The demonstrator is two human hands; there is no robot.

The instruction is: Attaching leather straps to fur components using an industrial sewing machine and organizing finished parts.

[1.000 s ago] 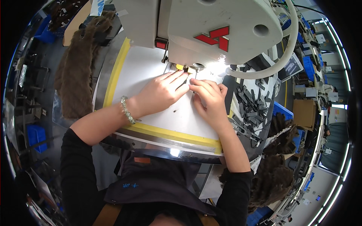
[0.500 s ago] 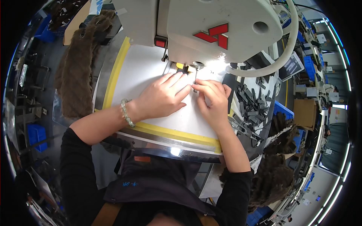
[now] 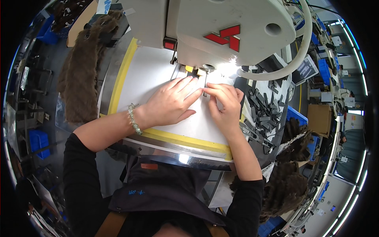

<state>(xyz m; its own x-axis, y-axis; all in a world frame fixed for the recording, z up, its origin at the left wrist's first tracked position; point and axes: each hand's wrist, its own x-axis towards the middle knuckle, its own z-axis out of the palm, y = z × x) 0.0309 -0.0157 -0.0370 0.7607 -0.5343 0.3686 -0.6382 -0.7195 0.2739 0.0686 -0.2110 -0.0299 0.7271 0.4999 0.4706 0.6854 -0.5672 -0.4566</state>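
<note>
A white sewing machine (image 3: pixel 252 49) with a red emblem overhangs the white work surface (image 3: pixel 148 67), its lamp lit. My left hand (image 3: pixel 169 102) lies on that surface, fingers stretched toward the needle area, fingertips touching a small black piece (image 3: pixel 194 73) beside a yellow machine part (image 3: pixel 189 68). The needle itself is hard to make out. Just right of it my right hand (image 3: pixel 224 103) is closed in a pinch, thumb and fingertips together by the left index finger. What the pinch holds is too small to tell. A beaded bracelet (image 3: pixel 134 118) circles my left wrist.
Many loose dark strips (image 3: pixel 266 108) are heaped to the right, with metal scissors or clippers (image 3: pixel 256 136) nearby. Brown fur (image 3: pixel 81 75) hangs at left; more fur (image 3: pixel 286 185) lies lower right. Yellow tape (image 3: pixel 122 75) edges the surface. A pale hose (image 3: pixel 300 59) curves beside the machine.
Both hands stay almost in place. My right fingertips have shifted very slightly, and a little more of the black piece shows ahead of my left fingers.
</note>
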